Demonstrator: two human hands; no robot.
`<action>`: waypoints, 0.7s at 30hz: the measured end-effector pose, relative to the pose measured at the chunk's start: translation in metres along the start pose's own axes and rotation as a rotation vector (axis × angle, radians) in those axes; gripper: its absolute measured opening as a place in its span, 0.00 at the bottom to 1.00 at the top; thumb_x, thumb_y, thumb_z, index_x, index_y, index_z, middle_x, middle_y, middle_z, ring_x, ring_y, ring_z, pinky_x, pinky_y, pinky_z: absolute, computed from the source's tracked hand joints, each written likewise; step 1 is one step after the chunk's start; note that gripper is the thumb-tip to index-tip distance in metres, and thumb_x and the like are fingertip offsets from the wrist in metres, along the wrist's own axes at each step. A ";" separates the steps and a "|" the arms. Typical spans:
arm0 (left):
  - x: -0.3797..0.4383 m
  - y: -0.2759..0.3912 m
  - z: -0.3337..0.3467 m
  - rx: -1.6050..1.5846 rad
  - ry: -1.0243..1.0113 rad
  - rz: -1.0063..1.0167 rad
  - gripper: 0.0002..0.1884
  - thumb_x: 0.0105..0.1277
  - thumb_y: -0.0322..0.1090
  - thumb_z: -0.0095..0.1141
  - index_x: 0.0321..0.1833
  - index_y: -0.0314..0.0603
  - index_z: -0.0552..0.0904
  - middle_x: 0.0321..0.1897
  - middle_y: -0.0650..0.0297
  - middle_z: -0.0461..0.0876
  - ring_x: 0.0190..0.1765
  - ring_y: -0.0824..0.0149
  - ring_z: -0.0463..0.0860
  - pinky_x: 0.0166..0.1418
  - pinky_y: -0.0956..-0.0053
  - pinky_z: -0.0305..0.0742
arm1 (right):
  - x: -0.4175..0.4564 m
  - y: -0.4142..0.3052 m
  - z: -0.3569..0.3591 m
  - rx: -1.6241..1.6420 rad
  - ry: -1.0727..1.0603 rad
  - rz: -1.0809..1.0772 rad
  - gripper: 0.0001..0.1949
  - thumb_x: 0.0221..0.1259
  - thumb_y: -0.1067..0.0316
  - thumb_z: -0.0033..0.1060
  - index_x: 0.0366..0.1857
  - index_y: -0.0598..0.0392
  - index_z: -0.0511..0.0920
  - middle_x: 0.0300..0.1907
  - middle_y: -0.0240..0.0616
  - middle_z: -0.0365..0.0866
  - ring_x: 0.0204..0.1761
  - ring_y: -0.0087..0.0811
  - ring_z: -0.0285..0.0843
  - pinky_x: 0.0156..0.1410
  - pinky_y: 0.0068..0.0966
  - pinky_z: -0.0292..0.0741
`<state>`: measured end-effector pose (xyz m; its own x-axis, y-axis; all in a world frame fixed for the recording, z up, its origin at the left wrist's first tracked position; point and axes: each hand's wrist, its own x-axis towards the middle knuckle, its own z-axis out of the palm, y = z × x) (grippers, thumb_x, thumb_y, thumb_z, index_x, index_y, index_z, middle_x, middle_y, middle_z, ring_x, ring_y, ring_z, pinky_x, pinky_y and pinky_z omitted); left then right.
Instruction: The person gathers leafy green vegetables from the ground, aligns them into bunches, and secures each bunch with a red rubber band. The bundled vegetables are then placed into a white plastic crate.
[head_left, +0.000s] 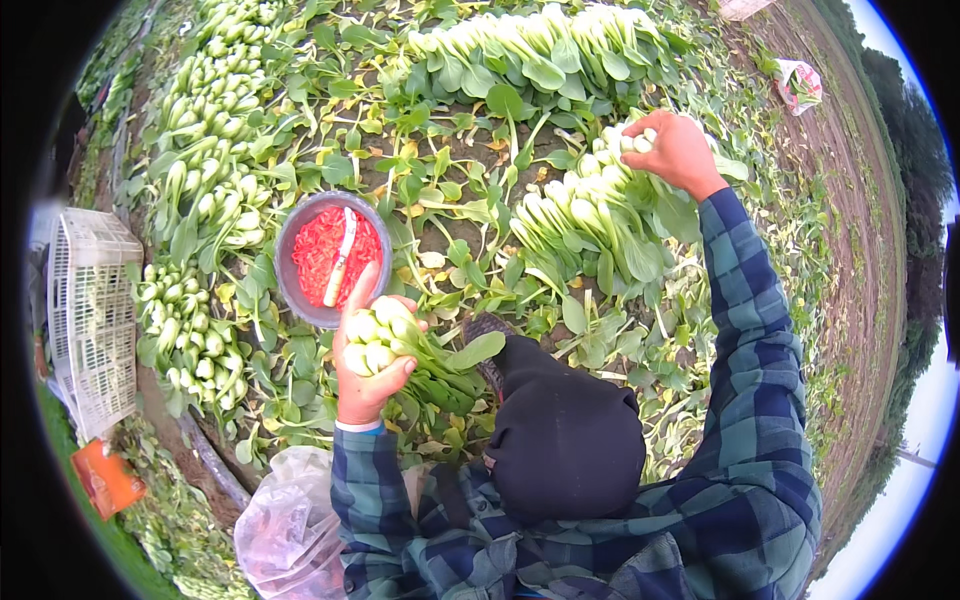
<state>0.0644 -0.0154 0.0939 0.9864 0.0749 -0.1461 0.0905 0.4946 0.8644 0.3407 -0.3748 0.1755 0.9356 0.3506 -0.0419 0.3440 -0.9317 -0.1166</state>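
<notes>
My left hand is wrapped around a bunch of bok choy, white-green stem ends up and leaves trailing right towards my knee. Just beyond it stands a grey bowl of red rubber bands, with a white and tan stick-like tool lying across them. At the upper right, my right hand grips several bok choy stems. Below that hand a row of bok choy lies on the ground, leaves towards me.
Another bok choy row lies farther ahead. Heaped bok choy lines the left side. A white plastic crate, an orange box and a clear plastic bag are at left. A printed bag sits at upper right. Loose leaves cover the soil.
</notes>
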 end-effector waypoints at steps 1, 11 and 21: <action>0.001 0.007 0.004 0.008 -0.030 0.006 0.56 0.49 0.29 0.71 0.82 0.35 0.54 0.53 0.56 0.82 0.52 0.64 0.85 0.63 0.69 0.79 | -0.004 -0.017 -0.012 0.088 0.075 -0.067 0.18 0.43 0.52 0.82 0.38 0.45 0.90 0.34 0.40 0.86 0.36 0.41 0.85 0.45 0.34 0.80; -0.017 0.093 0.073 0.180 -0.088 0.400 0.53 0.49 0.27 0.73 0.80 0.33 0.58 0.59 0.61 0.78 0.59 0.70 0.79 0.64 0.72 0.76 | -0.081 -0.266 -0.076 0.889 0.124 -0.656 0.17 0.45 0.67 0.86 0.40 0.56 0.87 0.36 0.31 0.84 0.40 0.22 0.80 0.47 0.21 0.76; -0.142 0.141 0.039 0.070 -0.364 0.310 0.48 0.48 0.24 0.74 0.76 0.38 0.63 0.57 0.61 0.81 0.58 0.69 0.81 0.63 0.72 0.77 | -0.151 -0.333 -0.160 0.776 -0.009 -1.099 0.17 0.46 0.64 0.86 0.41 0.53 0.90 0.38 0.32 0.90 0.37 0.23 0.87 0.45 0.22 0.82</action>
<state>-0.0578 0.0094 0.2552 0.9511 -0.1044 0.2908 -0.2190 0.4363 0.8727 0.0975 -0.1324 0.3791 0.2050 0.8796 0.4292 0.7733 0.1233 -0.6220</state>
